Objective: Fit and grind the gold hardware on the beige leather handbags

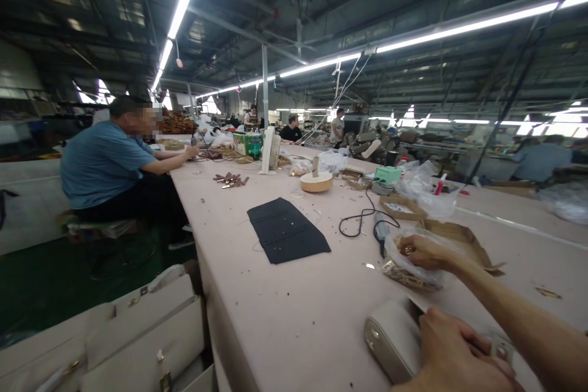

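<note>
A cream handbag (390,340) lies on the table at the lower right. My left hand (459,349) is closed on it, fingers bent over its upper side near a metal fitting. Farther up, my right hand (420,251) reaches into a clear plastic bag (413,275) filled with gold-coloured metal fittings. Its fingers are pinched together, with a small gold-coloured piece showing at the tips. Right beside the plastic bag lies a grey hand tool (380,226) on a black cord. Part of the handbag is hidden under my left hand.
A dark flat sheet (289,229) lies mid-table, with tiny bits scattered around. Beyond are a round wooden stand (316,182), a white fan (271,150), a green box (388,174) and cardboard trays (459,239). Cream handbags (142,324) stand lower left. A co-worker (108,159) sits at left.
</note>
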A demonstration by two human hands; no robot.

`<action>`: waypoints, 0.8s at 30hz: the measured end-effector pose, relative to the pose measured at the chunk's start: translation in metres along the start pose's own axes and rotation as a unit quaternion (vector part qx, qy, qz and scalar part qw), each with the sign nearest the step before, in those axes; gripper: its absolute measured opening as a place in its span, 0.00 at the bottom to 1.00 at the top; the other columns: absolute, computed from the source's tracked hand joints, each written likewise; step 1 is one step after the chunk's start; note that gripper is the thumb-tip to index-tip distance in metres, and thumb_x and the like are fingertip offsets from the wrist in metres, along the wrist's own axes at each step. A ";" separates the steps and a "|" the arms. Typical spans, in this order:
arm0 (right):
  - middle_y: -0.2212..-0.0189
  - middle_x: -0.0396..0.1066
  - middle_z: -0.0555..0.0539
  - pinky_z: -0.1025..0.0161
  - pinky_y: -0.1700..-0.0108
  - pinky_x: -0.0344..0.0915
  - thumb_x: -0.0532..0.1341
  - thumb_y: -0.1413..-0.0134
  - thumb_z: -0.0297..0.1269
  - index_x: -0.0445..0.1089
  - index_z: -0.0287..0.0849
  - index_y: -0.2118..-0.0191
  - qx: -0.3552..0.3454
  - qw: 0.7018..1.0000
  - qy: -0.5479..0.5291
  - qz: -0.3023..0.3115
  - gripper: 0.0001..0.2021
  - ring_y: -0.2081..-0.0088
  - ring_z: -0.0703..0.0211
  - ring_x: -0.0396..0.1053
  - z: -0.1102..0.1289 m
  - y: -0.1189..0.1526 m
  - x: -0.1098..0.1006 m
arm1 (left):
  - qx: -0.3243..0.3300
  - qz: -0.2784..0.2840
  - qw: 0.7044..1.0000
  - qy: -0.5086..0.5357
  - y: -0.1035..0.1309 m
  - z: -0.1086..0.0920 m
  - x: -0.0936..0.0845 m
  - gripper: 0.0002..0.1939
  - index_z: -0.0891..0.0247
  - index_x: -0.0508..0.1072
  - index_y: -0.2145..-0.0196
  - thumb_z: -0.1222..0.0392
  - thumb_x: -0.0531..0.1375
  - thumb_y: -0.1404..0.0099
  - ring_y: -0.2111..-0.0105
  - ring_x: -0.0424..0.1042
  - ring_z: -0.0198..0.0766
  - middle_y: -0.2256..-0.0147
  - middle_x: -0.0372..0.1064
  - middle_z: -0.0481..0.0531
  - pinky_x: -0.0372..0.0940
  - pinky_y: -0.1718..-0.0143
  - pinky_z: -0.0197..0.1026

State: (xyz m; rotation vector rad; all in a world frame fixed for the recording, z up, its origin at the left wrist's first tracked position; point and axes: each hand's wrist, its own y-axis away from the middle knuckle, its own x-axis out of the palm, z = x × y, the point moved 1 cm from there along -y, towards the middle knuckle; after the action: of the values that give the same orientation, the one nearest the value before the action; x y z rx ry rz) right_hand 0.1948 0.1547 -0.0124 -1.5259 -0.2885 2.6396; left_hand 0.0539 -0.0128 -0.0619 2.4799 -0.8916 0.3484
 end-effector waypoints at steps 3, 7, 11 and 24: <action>0.75 0.73 0.48 0.66 0.70 0.61 0.59 0.71 0.31 0.76 0.42 0.76 0.020 0.991 0.005 0.131 0.10 0.71 0.56 0.70 0.002 0.001 0.003 | 0.038 -0.072 0.997 -0.014 -0.007 0.015 0.008 0.30 0.65 0.77 0.49 0.53 0.71 0.48 0.76 0.76 0.52 0.74 0.75 0.57 0.72 0.66 0.52; 0.78 0.72 0.49 0.68 0.73 0.58 0.59 0.71 0.27 0.77 0.40 0.73 0.079 0.986 0.009 0.148 0.13 0.76 0.60 0.66 0.002 -0.003 0.004 | 0.054 -0.078 0.995 -0.024 -0.008 0.018 0.012 0.34 0.65 0.73 0.45 0.54 0.74 0.49 0.81 0.72 0.44 0.72 0.76 0.58 0.69 0.73 0.43; 0.82 0.66 0.52 0.69 0.78 0.53 0.60 0.70 0.27 0.74 0.39 0.74 0.110 0.982 0.000 0.151 0.10 0.80 0.62 0.62 0.005 -0.001 0.005 | 0.054 -0.066 0.996 -0.028 -0.007 0.015 0.010 0.31 0.68 0.72 0.46 0.58 0.72 0.46 0.85 0.67 0.38 0.75 0.75 0.54 0.67 0.77 0.39; 0.85 0.62 0.52 0.69 0.79 0.52 0.62 0.68 0.31 0.73 0.40 0.75 0.163 0.982 -0.006 0.095 0.07 0.82 0.63 0.59 0.010 0.002 0.013 | 0.047 -0.052 0.997 -0.029 0.006 0.002 0.011 0.15 0.71 0.78 0.59 0.61 0.71 0.42 0.83 0.71 0.38 0.74 0.76 0.57 0.69 0.75 0.38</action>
State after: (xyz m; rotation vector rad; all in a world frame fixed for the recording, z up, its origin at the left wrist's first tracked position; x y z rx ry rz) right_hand 0.1795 0.1536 -0.0188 -1.4921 0.2929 2.6626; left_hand 0.0581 -0.0236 -0.0568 2.6236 -0.7815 0.2905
